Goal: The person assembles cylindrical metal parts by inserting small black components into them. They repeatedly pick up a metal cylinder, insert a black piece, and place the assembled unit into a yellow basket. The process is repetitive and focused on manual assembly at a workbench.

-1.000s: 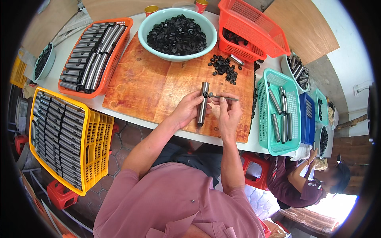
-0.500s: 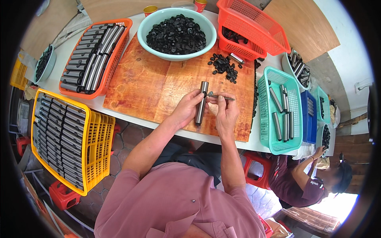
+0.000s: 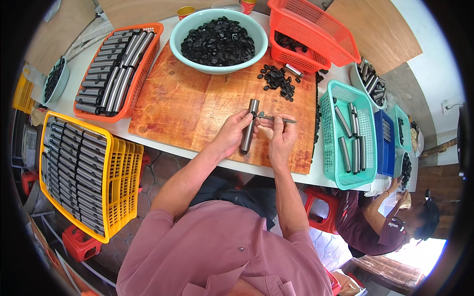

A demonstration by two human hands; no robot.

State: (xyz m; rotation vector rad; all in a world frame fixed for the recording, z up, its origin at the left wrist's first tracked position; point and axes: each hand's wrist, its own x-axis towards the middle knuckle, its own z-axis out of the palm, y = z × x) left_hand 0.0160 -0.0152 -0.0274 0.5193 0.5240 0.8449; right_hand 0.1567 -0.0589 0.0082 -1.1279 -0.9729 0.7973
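Note:
My left hand (image 3: 231,133) grips a shiny metal tube (image 3: 246,141), tilted slightly over the front of the wooden board (image 3: 182,111). A small black piece sits at the tube's upper part, partly covered by my fingers. Between its fingertips my right hand (image 3: 281,140) holds a thin dark metal rod (image 3: 287,120), which points left to that black piece. Whether the rod's tip is inside the piece or only touching it, I cannot tell. Beyond my hands lies a loose pile of small black rubber-like pieces (image 3: 280,85), with a short metal tube (image 3: 294,70) beside it.
A pale green bowl (image 3: 219,70) of black pieces stands at the back. Orange (image 3: 129,106) and yellow baskets (image 3: 121,172) of tubes are at left. Red baskets (image 3: 340,47) and a green basket (image 3: 328,172) stand at right, near a co-worker (image 3: 370,222).
My right hand's fingers have shifted on the rod, which now lies a little flatter and reaches further right. The tube stays in my left hand, nearly unmoved.

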